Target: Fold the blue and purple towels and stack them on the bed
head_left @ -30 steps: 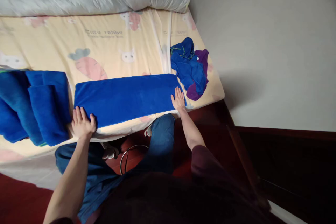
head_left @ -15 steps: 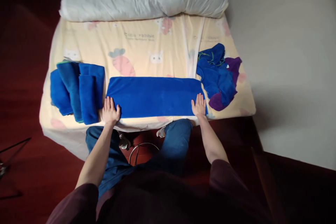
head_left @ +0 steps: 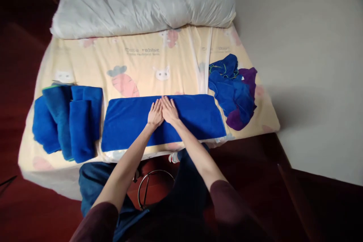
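Bed point(head_left: 181, 68), cream sheet with carrot and rabbit print, seen from its near edge.

1. Folded blue towels point(head_left: 68, 121): several thick bundles, at the near left corner of the bed, packed side by side and overlapping, long sides running away from the near edge. Just beside item 2, a narrow strip of sheet between.
2. Long blue towel point(head_left: 124, 123): one flat folded band, lying along the near edge of the bed, middle stretch. Long axis runs left to right, parallel to that edge; its right end reaches close to item 6.
3. Left hand point(head_left: 155, 114): palm down on the middle of the long blue towel, fingers stretched out flat and together, gripping nothing. The left half of the band lies out to its left.
4. Right hand point(head_left: 169, 109): palm down beside the left hand, the two touching along their inner sides, fingers likewise extended and flat, nothing grasped. The right half of the band lies out to its right. Neither hand is nearer; both rest on the towel's midpoint, fingertips pointing to the far long edge.
5. White duvet point(head_left: 141, 3): bunched across the far edge of the bed.
6. Heap of blue and purple cloths point(head_left: 234, 90): crumpled, unfolded, at the right edge of the bed.
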Action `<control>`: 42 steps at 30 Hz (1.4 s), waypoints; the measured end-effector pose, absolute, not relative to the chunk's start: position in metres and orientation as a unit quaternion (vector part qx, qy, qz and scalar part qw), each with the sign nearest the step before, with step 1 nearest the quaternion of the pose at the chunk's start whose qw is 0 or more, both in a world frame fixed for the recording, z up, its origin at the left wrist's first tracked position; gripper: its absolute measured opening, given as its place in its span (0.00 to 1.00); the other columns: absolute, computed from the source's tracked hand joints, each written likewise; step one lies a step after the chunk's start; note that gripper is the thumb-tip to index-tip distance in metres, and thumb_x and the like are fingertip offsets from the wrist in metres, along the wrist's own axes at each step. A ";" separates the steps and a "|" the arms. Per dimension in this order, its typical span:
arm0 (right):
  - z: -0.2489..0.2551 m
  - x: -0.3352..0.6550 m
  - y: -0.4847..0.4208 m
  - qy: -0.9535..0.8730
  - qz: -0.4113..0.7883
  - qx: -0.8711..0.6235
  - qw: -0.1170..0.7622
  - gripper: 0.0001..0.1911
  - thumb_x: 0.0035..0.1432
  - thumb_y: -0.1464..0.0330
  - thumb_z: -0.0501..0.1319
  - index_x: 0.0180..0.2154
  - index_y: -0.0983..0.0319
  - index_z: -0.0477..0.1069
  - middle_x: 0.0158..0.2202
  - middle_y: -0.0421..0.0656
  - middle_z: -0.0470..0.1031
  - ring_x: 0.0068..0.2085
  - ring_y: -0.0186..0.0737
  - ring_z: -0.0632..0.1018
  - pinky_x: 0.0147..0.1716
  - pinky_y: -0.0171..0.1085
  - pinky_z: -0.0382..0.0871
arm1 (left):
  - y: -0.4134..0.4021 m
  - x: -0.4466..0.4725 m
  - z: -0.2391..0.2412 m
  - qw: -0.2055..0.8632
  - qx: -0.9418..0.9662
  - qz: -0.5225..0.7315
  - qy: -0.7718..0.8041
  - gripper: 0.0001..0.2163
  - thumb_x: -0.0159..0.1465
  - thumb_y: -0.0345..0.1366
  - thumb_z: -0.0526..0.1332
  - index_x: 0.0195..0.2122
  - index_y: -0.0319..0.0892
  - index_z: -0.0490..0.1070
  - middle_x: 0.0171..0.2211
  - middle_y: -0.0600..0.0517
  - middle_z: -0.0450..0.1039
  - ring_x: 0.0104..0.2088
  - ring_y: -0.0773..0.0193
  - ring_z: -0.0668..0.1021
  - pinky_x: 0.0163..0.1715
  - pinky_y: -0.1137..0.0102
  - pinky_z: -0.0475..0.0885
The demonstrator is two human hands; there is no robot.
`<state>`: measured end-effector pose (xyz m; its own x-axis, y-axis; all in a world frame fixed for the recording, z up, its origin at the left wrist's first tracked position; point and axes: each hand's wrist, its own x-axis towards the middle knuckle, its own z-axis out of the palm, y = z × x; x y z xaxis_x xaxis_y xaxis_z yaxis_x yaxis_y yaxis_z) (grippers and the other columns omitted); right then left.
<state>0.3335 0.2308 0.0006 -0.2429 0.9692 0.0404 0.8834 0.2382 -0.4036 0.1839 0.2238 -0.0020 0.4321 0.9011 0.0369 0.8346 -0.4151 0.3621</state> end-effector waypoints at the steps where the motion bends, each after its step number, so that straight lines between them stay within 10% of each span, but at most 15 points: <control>1: -0.007 0.324 0.236 -0.773 0.160 -0.595 0.149 0.34 0.71 0.71 0.46 0.76 0.68 0.53 0.78 0.49 0.52 0.79 0.43 0.51 0.79 0.52 0.40 | 0.230 0.190 -0.010 0.151 0.838 0.108 0.513 0.34 0.70 0.38 0.49 0.74 0.24 0.55 0.76 0.34 0.51 0.78 0.47 0.52 0.77 0.49 0.47; 42: -0.010 0.529 0.281 -0.728 0.098 -0.675 0.073 0.36 0.76 0.59 0.48 0.77 0.66 0.47 0.80 0.45 0.45 0.79 0.42 0.48 0.80 0.51 0.38 | 0.252 0.007 -0.001 0.048 0.662 0.188 0.724 0.42 0.70 0.57 0.48 0.77 0.31 0.50 0.77 0.31 0.46 0.77 0.37 0.51 0.71 0.39 0.52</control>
